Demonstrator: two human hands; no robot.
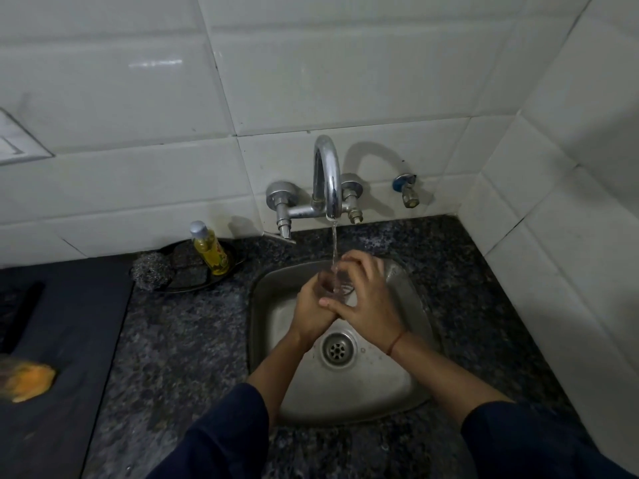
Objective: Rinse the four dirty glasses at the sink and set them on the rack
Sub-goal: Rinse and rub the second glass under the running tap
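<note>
A small clear glass [334,284] is held over the steel sink [411,378], right under the water stream falling from the chrome tap [326,174]. My left hand [313,305] wraps the glass from the left and below. My right hand [366,295] curls over its rim and right side, fingers arched above the opening. Most of the glass is hidden by my fingers. Water runs into it. No other glasses and no rack are in view.
A yellow dish-soap bottle [209,248] and a steel scrubber [152,269] rest on a dark dish at the back left of the granite counter [183,340]. A dark stove top [58,340] lies to the left, with an orange thing [29,380] on it. Tiled walls close the back and right.
</note>
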